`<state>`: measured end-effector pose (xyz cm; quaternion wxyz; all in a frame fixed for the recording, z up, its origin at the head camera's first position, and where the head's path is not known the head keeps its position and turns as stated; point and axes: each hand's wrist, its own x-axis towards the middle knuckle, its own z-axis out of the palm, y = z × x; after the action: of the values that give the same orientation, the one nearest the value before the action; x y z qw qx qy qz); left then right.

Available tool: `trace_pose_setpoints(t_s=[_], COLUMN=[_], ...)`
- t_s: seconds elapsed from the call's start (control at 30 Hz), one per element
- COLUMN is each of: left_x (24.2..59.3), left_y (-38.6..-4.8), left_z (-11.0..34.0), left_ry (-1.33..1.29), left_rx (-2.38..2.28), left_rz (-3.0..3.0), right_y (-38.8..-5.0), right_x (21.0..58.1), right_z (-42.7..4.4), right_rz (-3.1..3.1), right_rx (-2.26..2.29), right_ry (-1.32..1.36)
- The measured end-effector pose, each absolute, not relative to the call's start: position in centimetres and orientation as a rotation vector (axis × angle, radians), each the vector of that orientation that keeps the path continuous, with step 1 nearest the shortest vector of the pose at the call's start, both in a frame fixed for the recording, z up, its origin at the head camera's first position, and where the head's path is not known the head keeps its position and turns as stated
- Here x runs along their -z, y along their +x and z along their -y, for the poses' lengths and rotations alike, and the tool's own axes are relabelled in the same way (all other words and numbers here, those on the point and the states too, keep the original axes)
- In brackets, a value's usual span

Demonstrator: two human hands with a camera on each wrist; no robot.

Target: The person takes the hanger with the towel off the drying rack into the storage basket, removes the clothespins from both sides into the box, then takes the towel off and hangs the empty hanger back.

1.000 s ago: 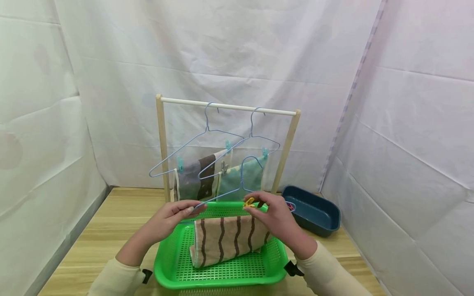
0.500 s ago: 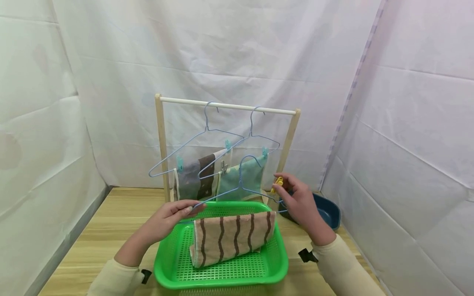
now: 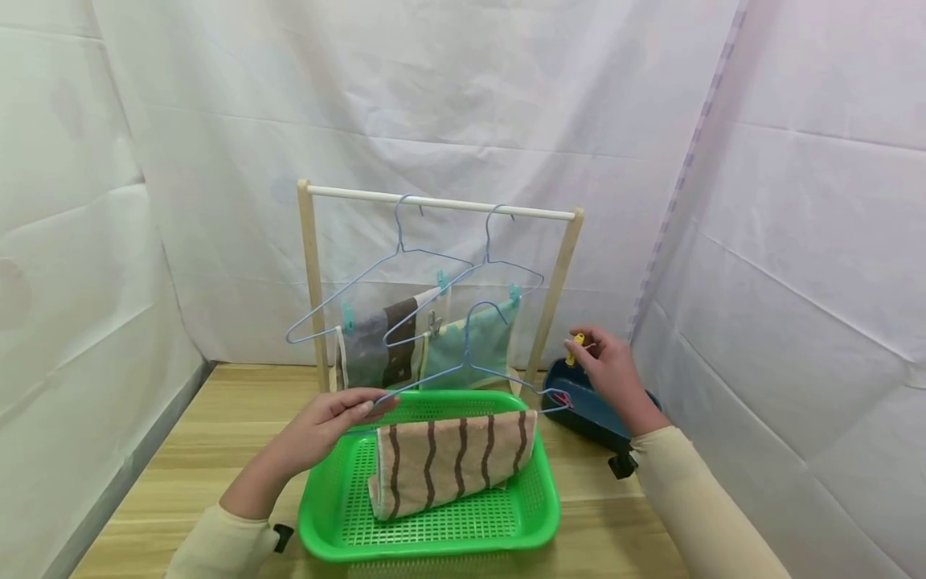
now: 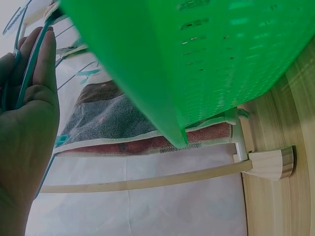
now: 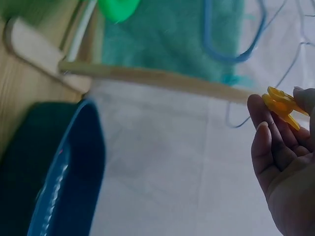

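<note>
My left hand [image 3: 318, 430] pinches the left end of a blue wire hanger [image 3: 439, 375] between thumb and fingers. Over the hanger's lower bar lies a beige towel [image 3: 452, 466] with brown wavy stripes, hanging down into a green slotted basket [image 3: 340, 551]. My right hand [image 3: 615, 376] pinches a yellow clothespin [image 3: 575, 351] above a dark blue basin [image 3: 589, 414]. The right wrist view shows the same clothespin [image 5: 280, 105] between thumb and fingertips, apart from the basin's rim. Something small and red shows by the hanger's right end; its kind is unclear.
Behind the basket stands a rack [image 3: 441, 201] with a white bar and wooden posts. Two blue hangers on it carry a grey-brown towel [image 3: 372, 350] and a green towel [image 3: 470, 346], held by teal clips. White cloth walls surround the wooden table [image 3: 210, 442].
My right hand has moved right with the yellow clothespin, from over the striped towel to above the basin. My left hand and the hanger have stayed nearly still.
</note>
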<state>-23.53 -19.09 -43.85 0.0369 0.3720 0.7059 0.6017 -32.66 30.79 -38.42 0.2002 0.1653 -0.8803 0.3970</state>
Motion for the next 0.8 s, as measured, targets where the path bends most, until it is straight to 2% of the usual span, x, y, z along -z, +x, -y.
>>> trace_pose_setpoints(t_s=[0.4,0.8], left_x=[43.7,43.9], left_y=[-23.5,-23.5], left_z=[19.1,19.2], left_ry=[1.144,1.141], left_rx=[-1.846,-1.849], left_rz=[-2.170,-2.158], right_y=[-38.3,-41.3], right_x=[41.1,42.6], right_z=[-34.3,-35.6], right_rz=[2.800,3.024], right_rx=[-0.913,-0.489], right_ry=[0.428,0.430])
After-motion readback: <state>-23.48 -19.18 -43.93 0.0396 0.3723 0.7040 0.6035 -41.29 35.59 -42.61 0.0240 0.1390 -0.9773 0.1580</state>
